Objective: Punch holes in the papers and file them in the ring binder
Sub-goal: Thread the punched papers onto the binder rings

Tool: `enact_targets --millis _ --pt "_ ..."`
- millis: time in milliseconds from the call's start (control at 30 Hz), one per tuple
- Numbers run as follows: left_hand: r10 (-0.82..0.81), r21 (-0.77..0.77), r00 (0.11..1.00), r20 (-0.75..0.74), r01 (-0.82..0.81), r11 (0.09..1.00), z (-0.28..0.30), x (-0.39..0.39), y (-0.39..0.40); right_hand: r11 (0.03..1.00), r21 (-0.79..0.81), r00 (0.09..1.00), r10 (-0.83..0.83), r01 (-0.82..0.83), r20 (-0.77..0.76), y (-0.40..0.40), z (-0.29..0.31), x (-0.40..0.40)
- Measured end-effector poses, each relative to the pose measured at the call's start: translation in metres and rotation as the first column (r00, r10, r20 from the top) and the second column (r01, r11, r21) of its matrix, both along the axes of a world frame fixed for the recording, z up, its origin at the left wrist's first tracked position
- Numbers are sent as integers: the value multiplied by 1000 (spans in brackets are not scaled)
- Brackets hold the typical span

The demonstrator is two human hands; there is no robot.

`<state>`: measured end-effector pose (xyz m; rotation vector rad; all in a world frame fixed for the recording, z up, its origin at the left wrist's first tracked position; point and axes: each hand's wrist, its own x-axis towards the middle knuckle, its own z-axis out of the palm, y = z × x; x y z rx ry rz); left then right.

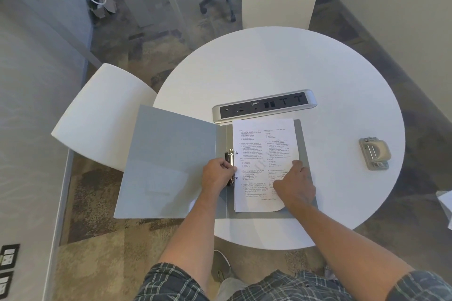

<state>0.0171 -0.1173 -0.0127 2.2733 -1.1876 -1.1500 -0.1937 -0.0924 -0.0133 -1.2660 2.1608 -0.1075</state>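
Plaid sleeves (288, 286) fill the bottom edge of the frame, and two bare forearms reach up from them toward the middle. Just above, a grey ring binder (171, 164) lies open on the near edge of a round white table (281, 68), its left cover hanging out past the table rim over the carpet. The left hand (216, 175) sits at the binder's spine in the centre of the frame, fingers curled around the metal ring mechanism (230, 157); whether the rings are open or snapped closed cannot be told. The right hand (294, 184) lies flat, fingers spread, palm down on the lower right part of a stack of printed papers (264, 151), pressing it onto the binder's right-hand cover. The papers' left edge sits against the rings, and their lower right corner curls up a little beside the wrist.

Touching the binder's top edge, a silver power and data strip (265, 105) runs slightly tilted across the table's middle. At centre right of the frame, well apart from the binder, a grey hole punch (373, 153) rests on the table. Two white chairs (102, 115) stand at the table, one at left and one at top.
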Motion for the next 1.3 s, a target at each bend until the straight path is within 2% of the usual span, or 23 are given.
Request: enact_targets --millis 100,167,233,333,433,567,800,1000,1300 --pt "5 -23 1000 -18 -6 1000 7 0 1 1000 12 999 6 -6 -34 1 -2 1" --pt "-19 -14 999 -34 18 1000 11 0 3 997 -21 989 67 -71 -132 4 -4 2" --pt "-66 26 998 21 65 998 13 -2 4 986 -49 973 150 -161 -177 4 -4 7" --pt "-127 90 983 136 116 989 16 -4 8 946 -92 948 303 -311 -93 -5 -1 21" --pt "-151 136 972 181 127 982 18 -4 11 849 -164 858 512 -502 23 -16 2 42" --pt "-125 167 975 183 95 981 19 -4 17 694 -133 692 719 -707 73 -31 0 60" --pt "-102 156 976 191 72 985 18 -7 24 692 -71 691 722 -718 44 -42 -8 65" --pt "-66 138 962 265 30 990 22 -14 25 764 -36 743 637 -644 205 -41 -8 61" --pt "45 146 975 218 -78 986 20 -26 20 729 12 711 663 -684 233 -42 -7 62"
